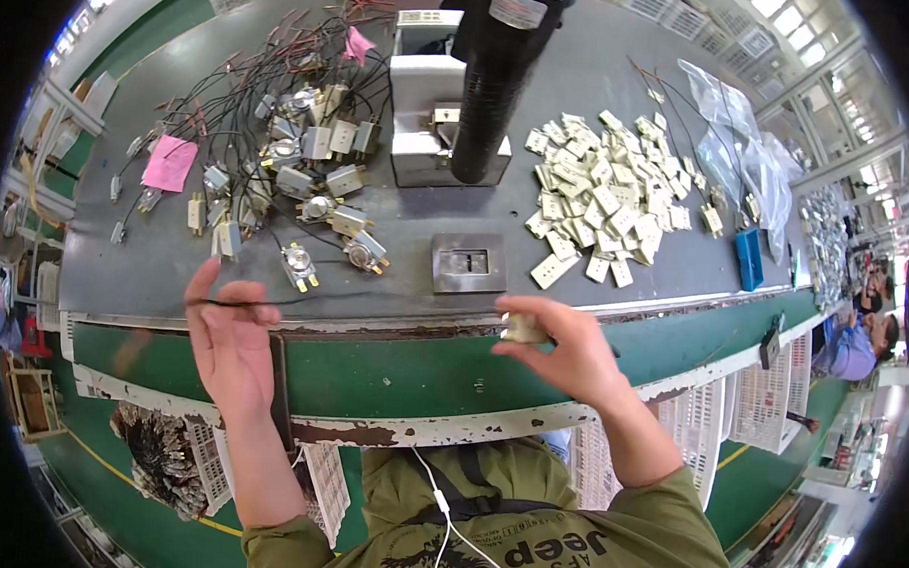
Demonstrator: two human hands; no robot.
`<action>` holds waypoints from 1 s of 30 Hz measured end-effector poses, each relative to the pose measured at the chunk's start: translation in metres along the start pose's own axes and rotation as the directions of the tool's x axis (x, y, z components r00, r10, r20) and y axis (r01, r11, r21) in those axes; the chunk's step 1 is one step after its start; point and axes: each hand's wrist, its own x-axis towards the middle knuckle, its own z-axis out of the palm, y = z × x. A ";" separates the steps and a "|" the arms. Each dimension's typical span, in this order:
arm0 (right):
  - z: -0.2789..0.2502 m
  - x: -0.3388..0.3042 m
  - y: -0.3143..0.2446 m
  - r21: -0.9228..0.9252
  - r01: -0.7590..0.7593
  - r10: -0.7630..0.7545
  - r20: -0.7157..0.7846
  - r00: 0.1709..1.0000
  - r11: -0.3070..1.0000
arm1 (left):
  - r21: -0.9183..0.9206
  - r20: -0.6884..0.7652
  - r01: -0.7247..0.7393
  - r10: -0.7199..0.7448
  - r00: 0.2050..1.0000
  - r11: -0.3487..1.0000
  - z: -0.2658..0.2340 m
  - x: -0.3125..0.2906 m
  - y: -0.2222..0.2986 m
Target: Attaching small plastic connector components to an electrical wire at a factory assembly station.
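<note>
My right hand (574,354) pinches a small pale block-shaped connector piece (522,328) between thumb and fingers, just off the table's front edge. A thin black wire (314,301) stretches left from near that piece. It runs across the bent fingers of my left hand (234,351), whose index finger points up. Part of the wire's far end is blurred. Between my hands, a little farther back, lies a metal block fixture (469,264) with a rectangular slot. Wired connectors with metal housings (300,267) rest beyond my left hand.
A grey press-like machine (421,103) with a black column (496,95) stands mid-table. Loose cream plastic pieces (603,194) are heaped on the right, beside a blue holder (749,259) and clear plastic bags (769,175). A pink paper (168,164) lies left. White crates (771,390) stand below.
</note>
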 end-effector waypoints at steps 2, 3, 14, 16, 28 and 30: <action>0.004 0.002 -0.006 0.024 0.144 -0.145 0.077 0.986 0.989 | -0.053 0.120 0.066 -0.060 0.991 0.996 0.016 -0.006 -0.006; 0.009 0.005 -0.009 0.022 0.141 -0.143 0.082 0.986 0.990 | 0.077 0.260 0.129 -0.145 0.955 0.989 0.024 -0.015 -0.014; 0.039 0.016 -0.013 -0.074 0.350 -0.355 -0.067 0.932 0.934 | 0.378 0.414 0.176 -0.335 0.846 0.909 0.073 -0.042 -0.041; 0.037 0.017 -0.018 -0.053 0.331 -0.334 -0.079 0.939 0.942 | 0.509 0.455 0.088 -0.354 0.817 0.856 0.067 -0.037 -0.039; 0.029 0.017 -0.017 0.037 0.278 -0.280 0.047 0.959 0.960 | 0.643 0.478 -0.061 -0.337 0.811 0.764 0.079 -0.030 -0.022; 0.032 0.014 -0.014 0.003 0.379 -0.379 -0.019 0.925 0.925 | 0.632 0.514 -0.134 -0.284 0.809 0.763 0.080 -0.030 -0.021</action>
